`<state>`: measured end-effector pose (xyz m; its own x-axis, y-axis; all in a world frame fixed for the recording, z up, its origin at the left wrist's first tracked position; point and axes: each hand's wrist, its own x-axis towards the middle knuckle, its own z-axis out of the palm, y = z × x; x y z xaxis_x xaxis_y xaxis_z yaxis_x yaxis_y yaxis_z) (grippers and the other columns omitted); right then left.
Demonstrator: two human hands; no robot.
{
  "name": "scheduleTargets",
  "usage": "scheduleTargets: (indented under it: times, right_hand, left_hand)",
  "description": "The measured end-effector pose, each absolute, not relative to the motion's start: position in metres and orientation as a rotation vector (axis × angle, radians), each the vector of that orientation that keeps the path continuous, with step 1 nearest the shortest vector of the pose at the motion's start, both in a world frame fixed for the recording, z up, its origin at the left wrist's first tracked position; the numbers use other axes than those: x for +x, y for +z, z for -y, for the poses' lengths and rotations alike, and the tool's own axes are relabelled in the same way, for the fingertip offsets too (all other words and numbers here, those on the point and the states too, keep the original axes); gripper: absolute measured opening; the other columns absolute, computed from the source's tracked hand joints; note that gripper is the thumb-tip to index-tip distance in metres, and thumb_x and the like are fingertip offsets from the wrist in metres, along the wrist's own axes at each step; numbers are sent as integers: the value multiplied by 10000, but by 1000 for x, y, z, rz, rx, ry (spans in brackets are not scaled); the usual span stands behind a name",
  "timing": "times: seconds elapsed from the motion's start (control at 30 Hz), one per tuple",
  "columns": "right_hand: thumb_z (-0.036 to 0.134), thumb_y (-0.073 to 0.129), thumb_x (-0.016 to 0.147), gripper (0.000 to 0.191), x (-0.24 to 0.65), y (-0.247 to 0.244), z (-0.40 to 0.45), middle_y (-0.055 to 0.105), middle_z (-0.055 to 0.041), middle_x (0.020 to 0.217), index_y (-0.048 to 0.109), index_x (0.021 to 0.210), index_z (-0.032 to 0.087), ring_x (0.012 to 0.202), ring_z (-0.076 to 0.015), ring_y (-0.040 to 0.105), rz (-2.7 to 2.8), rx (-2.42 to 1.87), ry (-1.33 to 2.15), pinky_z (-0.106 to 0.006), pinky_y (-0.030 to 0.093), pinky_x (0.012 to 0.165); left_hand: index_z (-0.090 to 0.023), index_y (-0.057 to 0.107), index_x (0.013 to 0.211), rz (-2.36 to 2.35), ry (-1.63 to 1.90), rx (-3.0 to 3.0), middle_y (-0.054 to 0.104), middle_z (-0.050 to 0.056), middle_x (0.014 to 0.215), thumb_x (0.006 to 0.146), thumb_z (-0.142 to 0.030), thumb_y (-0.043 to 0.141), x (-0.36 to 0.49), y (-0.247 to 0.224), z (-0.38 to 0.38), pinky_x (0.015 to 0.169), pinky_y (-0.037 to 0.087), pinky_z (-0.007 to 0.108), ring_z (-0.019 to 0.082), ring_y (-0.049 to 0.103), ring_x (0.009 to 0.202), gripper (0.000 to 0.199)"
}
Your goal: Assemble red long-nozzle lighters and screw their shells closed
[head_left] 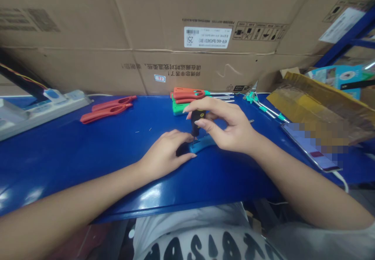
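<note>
My right hand grips a small black screwdriver, held upright with its tip down on a blue plastic piece. That piece lies on the blue table, its right part partly hidden under my right hand. My left hand is closed around the left end of the blue piece, with thumb and fingers on either side of it. Two tiny screws or pins lie on the table to the left.
Red handle pieces lie at the back left, near a white power strip. Orange, red and green handles with metal rods are behind my hands. A phone and yellow-taped packaging are right; cardboard stands behind.
</note>
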<state>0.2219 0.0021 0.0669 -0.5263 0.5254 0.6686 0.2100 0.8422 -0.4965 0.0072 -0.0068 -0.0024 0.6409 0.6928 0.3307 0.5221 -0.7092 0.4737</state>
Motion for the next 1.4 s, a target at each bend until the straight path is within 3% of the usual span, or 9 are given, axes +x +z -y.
scheduleTargets:
  times: [0.2,0.33,0.5,0.6,0.8,0.97,1.07,1.2,1.4]
  right_hand:
    - [189,538,992,260,216,64,3,726,-39,1098,622,1232,242,1020,-168,675,2157,-502,212,-348,556,926]
    - [266,630,961,225,212,60,5,717,-48,1059,641,1185,242,980,-185,674,2095,-574,124,-359,566,887]
    - [300,674,933,205,222,67,6,685,-25,1031,656,1130,247,708,-128,635,1983,-662,201,-293,567,672]
    - [304,654,940,236,247,81,-1,657,-29,1073,644,1171,259,666,-120,617,1858,-770,193,-274,541,600]
    - [252,641,894,241,312,90,-30,627,-75,1047,666,1132,226,829,-201,625,1880,-1200,-279,-363,549,814]
    - [181,542,881,173,339,67,-51,585,-103,1005,693,965,180,903,-230,617,1877,-1518,-231,-377,510,926]
    - [169,523,874,230,348,56,-59,558,-122,1073,703,1016,155,914,-228,604,1952,-1717,-179,-363,495,946]
    - [123,509,878,317,362,51,-65,533,-159,1178,704,1128,127,1073,-239,597,2002,-1990,-103,-324,443,1040]
    - [38,582,758,403,375,41,-68,605,-132,1159,723,1109,178,970,-226,635,2130,-2165,59,-301,499,870]
  left_hand:
    - [-207,621,1098,-919,754,2518,727,40,1084,890,-321,748,9,-3,6,902,509,398,242,656,1019,270]
    - [-204,622,1112,-955,721,2514,730,52,1077,891,-321,744,10,-3,6,902,511,421,252,663,1000,278]
    - [-221,602,1195,-970,650,2536,719,60,1185,907,-312,710,4,7,6,970,506,428,250,660,1084,321]
    - [-245,574,1292,-1040,512,2575,706,57,1241,911,-276,673,-4,18,4,975,511,440,259,656,1117,395]
    - [-203,567,1362,-1152,349,2698,676,129,1300,925,-376,648,0,31,8,995,521,489,328,640,1178,477]
    - [-153,620,1309,-1155,284,2827,686,160,1169,951,-334,609,16,26,2,893,572,445,325,676,1057,402]
    - [-178,691,1189,-1079,235,2835,671,121,1046,955,-277,594,19,29,-16,811,581,374,273,687,943,272]
    - [-171,716,1140,-994,431,2849,661,126,1050,922,-231,617,14,43,-50,893,556,403,279,659,995,247]
    - [-163,733,1131,-1143,629,2785,644,105,989,916,-366,600,4,63,-100,872,546,411,258,654,902,324]
